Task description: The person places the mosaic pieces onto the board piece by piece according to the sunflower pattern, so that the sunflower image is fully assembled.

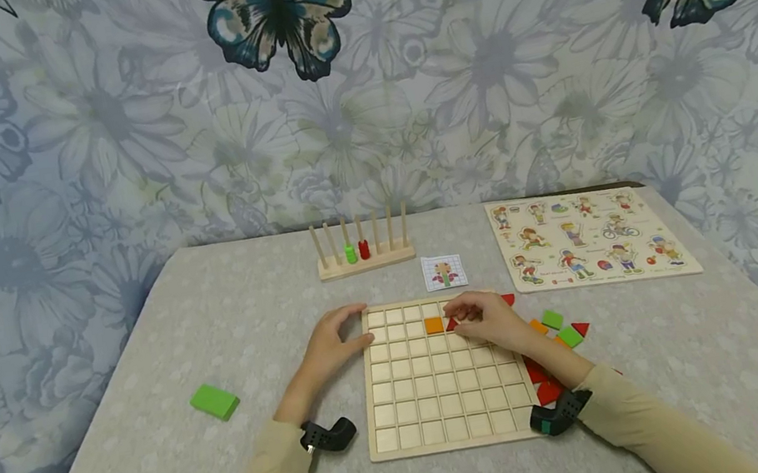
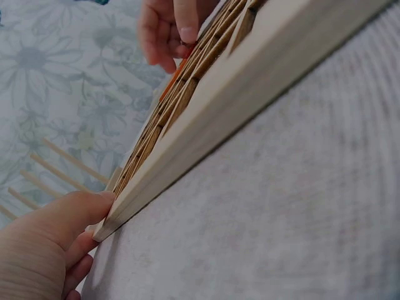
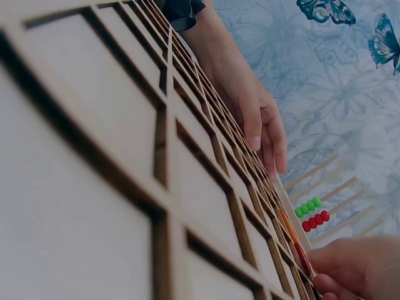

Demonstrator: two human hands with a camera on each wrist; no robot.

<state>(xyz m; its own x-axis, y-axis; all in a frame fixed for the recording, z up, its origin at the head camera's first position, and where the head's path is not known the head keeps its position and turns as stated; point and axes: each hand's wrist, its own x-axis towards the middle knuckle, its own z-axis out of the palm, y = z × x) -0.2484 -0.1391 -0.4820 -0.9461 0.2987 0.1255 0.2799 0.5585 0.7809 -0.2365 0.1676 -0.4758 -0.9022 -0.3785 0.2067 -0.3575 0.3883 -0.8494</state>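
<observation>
The left hand (image 1: pixel 332 346) pinches the grid board (image 1: pixel 445 382)'s far-left corner; tabletop (image 1: pixel 141 354) stretches leftward. The right hand (image 1: pixel 493 319) pinches a red triangle (image 1: pixel 451 325).

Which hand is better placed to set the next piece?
Probably the right hand: its fingers are at the red triangle beside the orange square, and loose pieces lie close by. The left hand holds the wooden grid board at its far left corner.

Grid board (image 1: pixel 446 384): wood, smooth, matt. Tablecloth (image 1: pixel 244 294): matt fabric. Beads (image 3: pixel 315 220): glossy, plastic look.
</observation>
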